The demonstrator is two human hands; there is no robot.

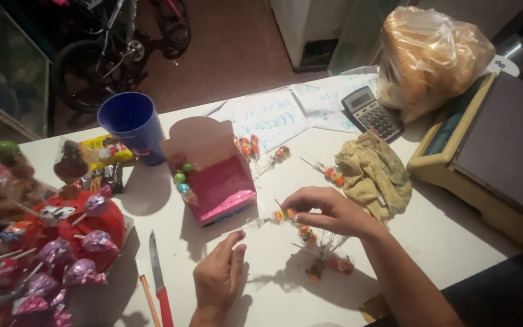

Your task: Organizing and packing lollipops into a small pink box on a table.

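Stretching between both hands, the candy strip [273,219] sits pinched in each hand's fingers [235,241].

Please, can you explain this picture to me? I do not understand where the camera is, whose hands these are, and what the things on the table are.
The camera sits on a person's head and looks down, so both hands are that person's own. The left hand and right hand hold between them a thin clear packet of small candies. On the white table lie a pink box, a blue cup, a knife, a calculator, a cloth, a scale and a lollipop stand.
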